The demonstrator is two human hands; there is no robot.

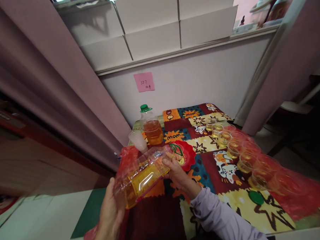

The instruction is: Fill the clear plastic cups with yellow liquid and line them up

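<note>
Both hands hold a large clear plastic bottle (141, 174) of yellow oil, tilted on its side with its open neck toward a small plastic cup (178, 151) on a red plate (186, 154). My left hand (110, 213) is wrapped round the bottle's base. My right hand (177, 175) grips it near the neck. A second bottle (151, 125) with a green cap stands upright behind, part full of amber liquid. A stack of empty cups (138, 140) leans beside it.
A row of several small clear cups (234, 146) holding yellow liquid runs along the right of the patterned tablecloth (223, 172). A loose green cap (256, 197) lies near the front. Red plastic sheet (294, 193) covers the right edge. Pink note (144, 81) on the wall.
</note>
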